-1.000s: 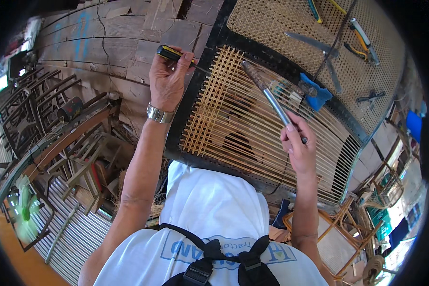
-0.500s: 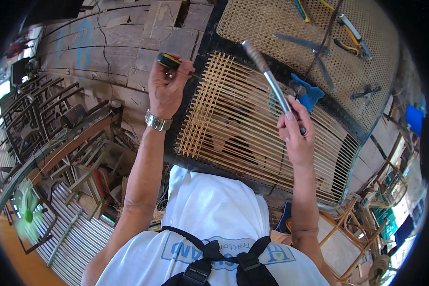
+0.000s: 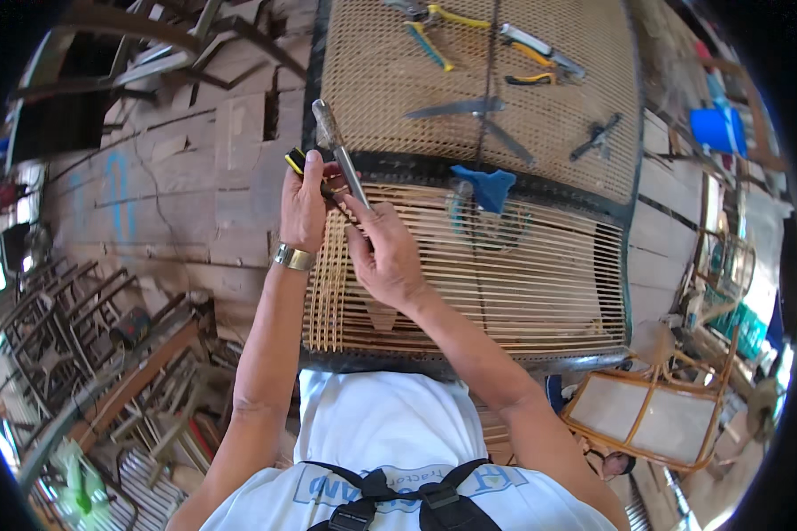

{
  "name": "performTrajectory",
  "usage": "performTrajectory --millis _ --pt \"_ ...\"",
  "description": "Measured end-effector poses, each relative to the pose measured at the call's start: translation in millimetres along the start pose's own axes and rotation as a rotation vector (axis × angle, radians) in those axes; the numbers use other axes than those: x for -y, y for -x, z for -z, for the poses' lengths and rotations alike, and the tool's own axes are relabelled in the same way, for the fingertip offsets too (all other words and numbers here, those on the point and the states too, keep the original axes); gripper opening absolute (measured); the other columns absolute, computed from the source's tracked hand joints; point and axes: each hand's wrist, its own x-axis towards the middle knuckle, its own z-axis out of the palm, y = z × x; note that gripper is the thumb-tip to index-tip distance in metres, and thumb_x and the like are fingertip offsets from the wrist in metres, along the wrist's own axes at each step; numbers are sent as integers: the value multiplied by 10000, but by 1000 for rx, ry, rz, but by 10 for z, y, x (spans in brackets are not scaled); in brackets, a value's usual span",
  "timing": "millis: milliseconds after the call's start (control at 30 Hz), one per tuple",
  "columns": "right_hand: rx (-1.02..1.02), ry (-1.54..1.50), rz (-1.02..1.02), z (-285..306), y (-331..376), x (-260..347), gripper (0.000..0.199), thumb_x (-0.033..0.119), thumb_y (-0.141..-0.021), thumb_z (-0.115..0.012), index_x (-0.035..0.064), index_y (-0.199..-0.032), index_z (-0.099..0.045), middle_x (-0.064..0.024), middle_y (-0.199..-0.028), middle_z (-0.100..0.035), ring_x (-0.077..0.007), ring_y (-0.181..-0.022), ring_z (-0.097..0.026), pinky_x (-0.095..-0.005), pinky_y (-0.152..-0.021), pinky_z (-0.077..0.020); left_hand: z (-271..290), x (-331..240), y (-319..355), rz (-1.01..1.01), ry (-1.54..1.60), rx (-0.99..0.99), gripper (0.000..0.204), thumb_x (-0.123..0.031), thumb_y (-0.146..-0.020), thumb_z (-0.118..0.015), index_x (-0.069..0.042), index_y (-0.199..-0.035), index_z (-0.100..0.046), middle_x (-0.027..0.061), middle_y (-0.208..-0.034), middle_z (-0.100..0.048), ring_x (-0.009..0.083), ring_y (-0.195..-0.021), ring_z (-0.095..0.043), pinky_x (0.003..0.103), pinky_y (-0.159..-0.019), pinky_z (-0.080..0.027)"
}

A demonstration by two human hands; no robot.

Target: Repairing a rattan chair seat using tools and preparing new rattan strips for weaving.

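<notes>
My left hand (image 3: 303, 208), a metal-band watch on its wrist, is closed round a tool with a yellow-and-black handle (image 3: 295, 160). Its working end is hidden by my fingers. In my right hand (image 3: 386, 257) is a silver metal rod (image 3: 352, 177) with a worn, thicker far end, slanting up and left. The two hands are close together over the left edge of a dark frame (image 3: 398, 165). Strung across this frame are pale cane strands (image 3: 469, 292), crossed into an open weave (image 3: 328, 310) along the left side.
Beyond lies a finished cane panel (image 3: 372, 80) carrying yellow-handled pliers (image 3: 527, 55), open scissors-like dark blades (image 3: 469, 109) and a small dark tool (image 3: 598, 137). A blue cloth (image 3: 487, 187) hangs over the frame's middle bar. Stacked chair frames (image 3: 58, 319) stand left; a wooden-framed chair (image 3: 642, 411) and part of a person (image 3: 617, 465) are at right.
My right hand has moved left with the metal rod, up to my left hand. The view has shifted, so the frame appears more level. Both hands keep their tools.
</notes>
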Motion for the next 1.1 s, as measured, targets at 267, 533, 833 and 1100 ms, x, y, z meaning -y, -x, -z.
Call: performTrajectory --millis 267,533,833,1100 --pt "-573 278 -129 -110 -533 -494 577 248 -1007 -606 -46 -1460 -404 -234 -989 -512 -378 -831 -522 -458 -710 -462 -475 -235 -920 -259 -751 206 323 -291 -943 -698 -13 -1058 -582 99 -823 -706 204 -721 -722 343 -609 -558" --pt "-712 265 -221 -576 -804 -432 634 173 -978 -612 -33 -1511 -337 -296 -1114 -487 -435 -942 -549 -494 -818 -471 -530 111 -1418 -513 -1005 156 465 -298 -884 -738 -35 -1240 -598 240 -1043 -710 401 -917 -702 456 -775 -553" --pt "-527 163 -63 -519 -931 -627 732 33 -898 -656 39 -1545 -312 -300 -1368 -473 -477 -1231 -499 -492 -1042 -446 -368 109 -1385 -630 -735 442 380 -221 -998 -622 -45 -1333 -586 161 -1229 -687 270 -1098 -673 363 -938 -522" --pt "-464 18 -477 -74 185 205 447 91 -991 -593 27 -1422 -492 -209 -1293 -602 -257 -1047 -685 -311 -787 -584 -405 256 -1227 -1108 -1154 555 605 -366 -827 -780 -100 -1333 -582 160 -1359 -595 412 -1324 -460 516 -1109 -362"
